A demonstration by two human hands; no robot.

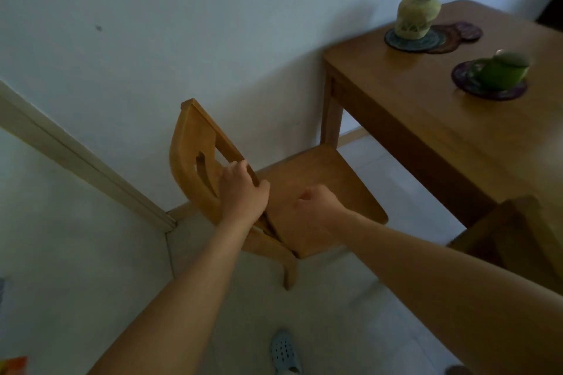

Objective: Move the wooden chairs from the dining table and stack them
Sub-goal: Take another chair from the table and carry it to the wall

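Note:
A wooden chair (316,179) stands by the white wall, its seat pointing toward the dining table (426,119). My left hand (243,189) grips the top rail of the chair's backrest near its right end. My right hand (316,207) hovers over the seat with the fingers curled shut and nothing in them. A second wooden chair (515,231) shows partly at the right edge, tucked against the table's near side.
On the table stand a pale vase (419,14) on round coasters and a green cup (499,70) on a dark saucer. A white door frame (82,155) runs down the left. My foot in a grey-blue clog (285,353) is on the tiled floor.

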